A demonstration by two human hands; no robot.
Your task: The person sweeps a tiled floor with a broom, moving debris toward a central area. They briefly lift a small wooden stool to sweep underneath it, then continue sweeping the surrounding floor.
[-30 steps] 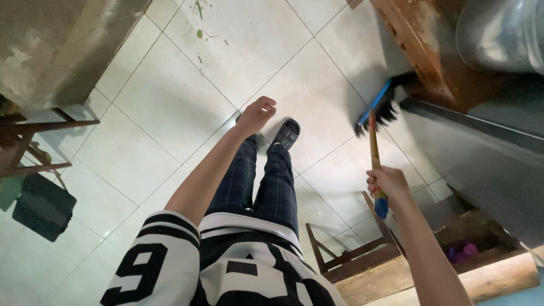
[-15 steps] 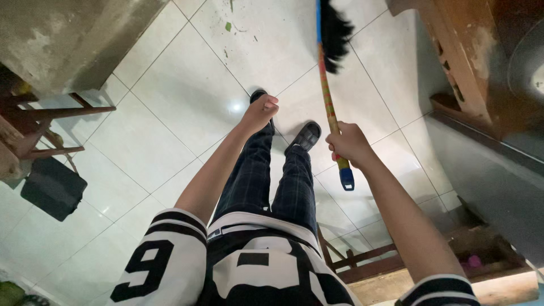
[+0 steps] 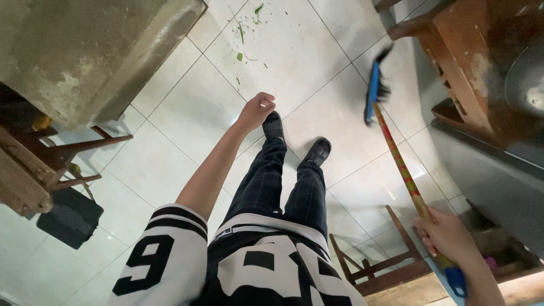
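Observation:
My right hand (image 3: 449,234) grips the striped handle of a broom (image 3: 396,154) near its blue end cap, at the lower right. The broom's blue head with black bristles (image 3: 375,85) rests on the white tiled floor (image 3: 187,113) beside a rusty brown wooden stand (image 3: 462,62). My left hand (image 3: 256,110) hangs over the floor with fingers curled into a loose fist, holding nothing. Below it are my legs in dark checked trousers and dark sandals (image 3: 317,152).
Green leaf scraps (image 3: 245,34) lie on the tiles at the top. A grey concrete block (image 3: 85,56) stands at upper left, with wooden frames and a dark bag (image 3: 71,218) below it. A grey metal surface (image 3: 487,175) and a wooden stool (image 3: 374,260) are at the right.
The broom head has swung from the upper middle tiles to the right, near the wooden stand. My right hand has dropped to the lower right. My left hand has hardly moved.

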